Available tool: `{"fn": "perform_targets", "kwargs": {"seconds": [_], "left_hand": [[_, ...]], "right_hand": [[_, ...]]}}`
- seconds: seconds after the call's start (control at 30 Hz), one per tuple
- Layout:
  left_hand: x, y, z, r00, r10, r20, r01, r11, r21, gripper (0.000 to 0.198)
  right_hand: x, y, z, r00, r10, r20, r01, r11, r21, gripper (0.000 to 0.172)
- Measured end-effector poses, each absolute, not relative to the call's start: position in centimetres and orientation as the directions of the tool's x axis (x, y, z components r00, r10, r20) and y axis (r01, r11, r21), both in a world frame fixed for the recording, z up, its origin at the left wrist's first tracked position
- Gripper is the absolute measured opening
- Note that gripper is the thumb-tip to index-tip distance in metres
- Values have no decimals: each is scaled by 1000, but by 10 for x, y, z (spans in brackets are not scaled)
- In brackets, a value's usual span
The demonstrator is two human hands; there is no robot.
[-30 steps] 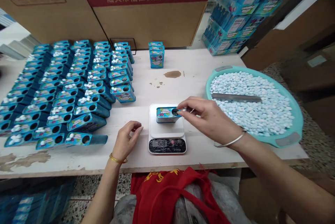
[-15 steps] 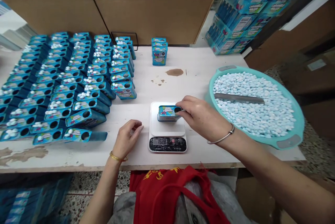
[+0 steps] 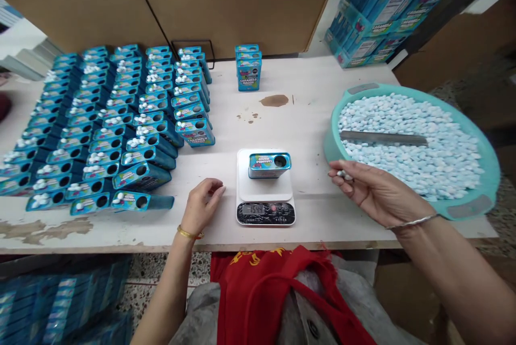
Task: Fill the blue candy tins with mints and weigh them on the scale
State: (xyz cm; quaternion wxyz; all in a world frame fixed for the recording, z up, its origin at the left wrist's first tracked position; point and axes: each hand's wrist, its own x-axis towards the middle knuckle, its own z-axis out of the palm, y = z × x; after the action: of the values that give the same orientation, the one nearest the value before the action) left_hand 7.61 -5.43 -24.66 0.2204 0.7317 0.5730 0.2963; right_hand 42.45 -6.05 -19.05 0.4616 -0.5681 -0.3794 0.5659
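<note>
A blue candy tin (image 3: 269, 166) with a round hole in its top stands on the white kitchen scale (image 3: 264, 194), whose display seems to read 1544. To the right of the scale, my right hand (image 3: 365, 186) is closed on a few small white candies (image 3: 344, 174), pinched at the fingertips beside the tub's rim. My left hand (image 3: 201, 205) rests on the table left of the scale, loosely curled with thumb and fingers a little apart, holding nothing. A turquoise tub (image 3: 334, 133) full of pale candies (image 3: 403, 173) sits at the right, with a grey metal strip (image 3: 382, 138) lying across them.
Rows of similar tins (image 3: 97, 130) fill the left side, many with white candies on top. A few tins (image 3: 249, 73) stand at the back middle. A cardboard box (image 3: 242, 17) closes off the rear. Wrapped packs (image 3: 374, 33) are stacked at the back right.
My right hand has moved from the tin's hole to the right, beside the tub, with candies now visible in its fingers. The scale's reading has changed. My left hand stays put.
</note>
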Motion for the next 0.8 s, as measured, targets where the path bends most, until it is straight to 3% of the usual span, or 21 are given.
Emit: {"fn": "perform_targets", "kwargs": {"seconds": [0.13, 0.37, 0.43, 0.57, 0.8], "left_hand": [[76, -55, -245, 165, 969, 182, 713, -245, 657, 16], [86, -55, -236, 180, 960, 212, 686, -277, 672, 16], [97, -49, -226, 211, 940, 268, 640, -340, 689, 26], [123, -31, -205, 350, 868, 352, 579, -496, 647, 69], [142, -19, -202, 452, 822, 347, 585, -567, 580, 76]], "right_hand": [[420, -70, -197, 51, 893, -447, -229, -425, -876, 34], [393, -57, -180, 43, 962, -269, -191, -256, -948, 33], [389, -55, -182, 30, 965, -259, -221, -247, -944, 34], [378, -54, -184, 1, 975, -222, -229, -215, -949, 33], [347, -37, -164, 6, 1000, 19, -45, 19, -999, 28]]}}
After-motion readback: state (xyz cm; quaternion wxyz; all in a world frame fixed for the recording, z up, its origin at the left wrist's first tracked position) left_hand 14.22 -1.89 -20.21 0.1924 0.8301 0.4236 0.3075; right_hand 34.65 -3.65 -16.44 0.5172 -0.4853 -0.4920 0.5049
